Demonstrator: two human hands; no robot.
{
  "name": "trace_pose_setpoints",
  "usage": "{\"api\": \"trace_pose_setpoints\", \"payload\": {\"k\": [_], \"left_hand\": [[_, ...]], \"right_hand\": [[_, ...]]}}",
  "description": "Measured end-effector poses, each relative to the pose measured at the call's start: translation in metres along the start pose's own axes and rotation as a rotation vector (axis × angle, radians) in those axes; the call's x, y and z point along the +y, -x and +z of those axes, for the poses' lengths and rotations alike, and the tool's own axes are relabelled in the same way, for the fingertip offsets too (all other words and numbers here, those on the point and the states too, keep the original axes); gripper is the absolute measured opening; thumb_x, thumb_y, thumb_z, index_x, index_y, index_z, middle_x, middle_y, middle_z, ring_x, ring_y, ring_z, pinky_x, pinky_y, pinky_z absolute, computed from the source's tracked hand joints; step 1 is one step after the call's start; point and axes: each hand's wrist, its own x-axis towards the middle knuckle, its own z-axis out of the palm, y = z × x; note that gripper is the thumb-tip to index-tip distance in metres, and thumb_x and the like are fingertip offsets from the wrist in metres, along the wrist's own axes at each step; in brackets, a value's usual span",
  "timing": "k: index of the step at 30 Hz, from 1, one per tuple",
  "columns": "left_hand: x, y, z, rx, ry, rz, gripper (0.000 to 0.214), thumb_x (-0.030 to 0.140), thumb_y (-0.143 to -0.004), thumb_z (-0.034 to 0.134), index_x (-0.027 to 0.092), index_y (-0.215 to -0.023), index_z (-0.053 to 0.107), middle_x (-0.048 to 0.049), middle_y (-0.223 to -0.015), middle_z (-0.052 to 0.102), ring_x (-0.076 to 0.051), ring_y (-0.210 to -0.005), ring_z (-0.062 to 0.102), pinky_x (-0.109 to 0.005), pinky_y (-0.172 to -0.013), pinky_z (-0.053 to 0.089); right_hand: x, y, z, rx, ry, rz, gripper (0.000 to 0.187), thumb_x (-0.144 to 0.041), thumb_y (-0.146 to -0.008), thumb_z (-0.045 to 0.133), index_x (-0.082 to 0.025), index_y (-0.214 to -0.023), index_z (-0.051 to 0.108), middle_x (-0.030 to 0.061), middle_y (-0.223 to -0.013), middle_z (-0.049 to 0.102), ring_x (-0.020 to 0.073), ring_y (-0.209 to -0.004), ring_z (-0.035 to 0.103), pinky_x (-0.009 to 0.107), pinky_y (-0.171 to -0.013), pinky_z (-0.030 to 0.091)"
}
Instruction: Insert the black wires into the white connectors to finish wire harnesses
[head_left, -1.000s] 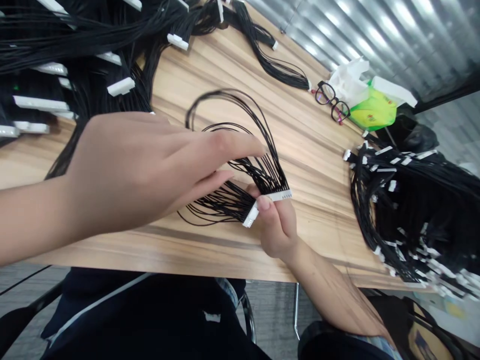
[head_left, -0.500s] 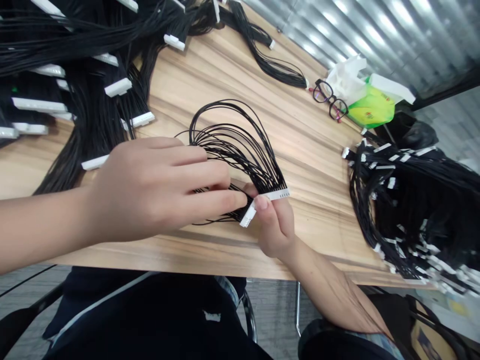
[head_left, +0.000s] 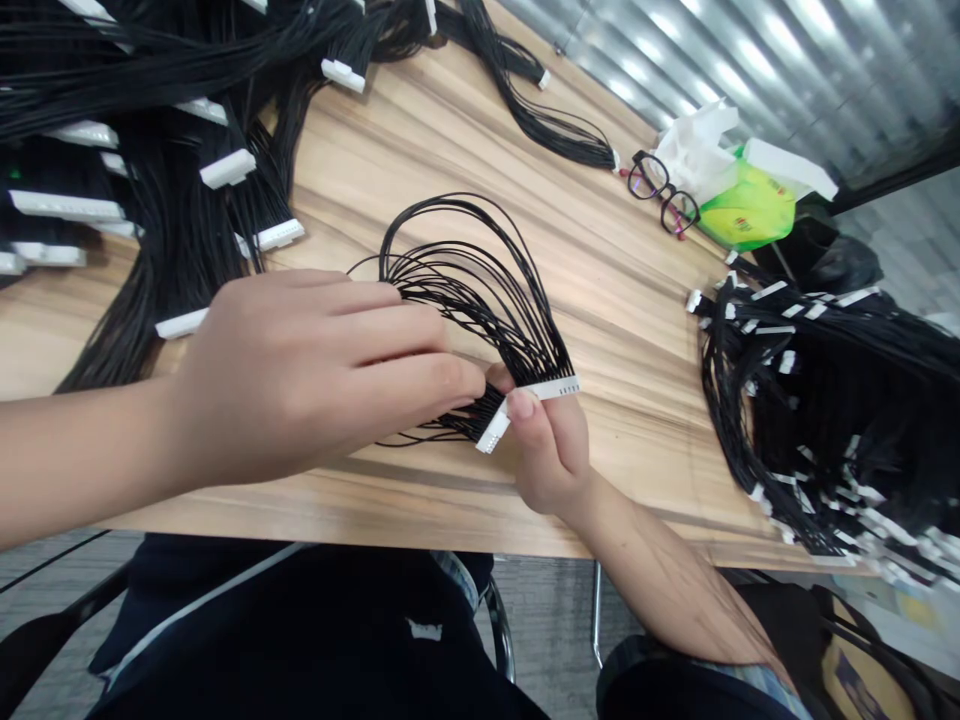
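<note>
Two bare hands work at the near edge of a wood-grain tabletop [head_left: 630,330], above a looped bundle of thin black wires [head_left: 457,250] lying left of the table's centre. The left hand [head_left: 315,375] lies low and flat, its fingers pressed together and reaching toward the wires just behind the connectors; whether the fingertips grip any wire is hidden. The right hand [head_left: 551,450] is closed in a pinch on what appear to be two white multi-pin connectors [head_left: 544,392], which meet in a shallow V at the thumb. From them the wires fan back and rise in loops on the wood.

Judged from this hold, the step in hand appears to be sorting the wires close to the connectors, with one hand fixing them while the other works among the strands. The tightly bunched wires there call for light fingertip work and a steady pinch.

Large heaps of black wire harnesses with white connectors [head_left: 165,200] lie at upper left, and another heap [head_left: 817,420] sits at the right of the table. A slimmer wire bundle [head_left: 547,125] lies beyond. Near the far edge are eyeglasses [head_left: 664,195], a green packet [head_left: 750,207] and white plastic wrapping [head_left: 694,140], before a corrugated metal wall [head_left: 750,50].
</note>
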Motion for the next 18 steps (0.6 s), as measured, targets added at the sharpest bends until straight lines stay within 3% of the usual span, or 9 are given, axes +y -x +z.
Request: {"api": "trace_pose_setpoints", "payload": {"k": [9, 18], "left_hand": [[0.0037, -0.0007, 0.0026, -0.055, 0.036, -0.035, 0.005, 0.023, -0.106, 0.059, 0.024, -0.105, 0.064, 0.0088, -0.088, 0.077, -0.012, -0.077, 0.070, -0.028, -0.059, 0.045], [-0.0003, -0.0016, 0.0096, -0.155, 0.132, 0.006, 0.024, 0.023, -0.108, 0.041, 0.022, -0.092, 0.059, 0.0036, -0.078, 0.064, -0.012, -0.068, 0.064, -0.028, -0.059, 0.048]], "right_hand": [[0.0037, -0.0016, -0.0010, -0.035, 0.046, -0.036, 0.036, -0.040, -0.108, 0.040, -0.027, -0.078, 0.054, 0.0003, -0.065, 0.056, 0.0195, -0.063, 0.054, 0.038, -0.062, 0.045], [0.0050, -0.0062, -0.0015, -0.072, 0.170, -0.213, 0.034, -0.032, -0.108, 0.040, -0.026, -0.081, 0.059, 0.0024, -0.073, 0.068, 0.0207, -0.072, 0.064, 0.040, -0.076, 0.053]]}}
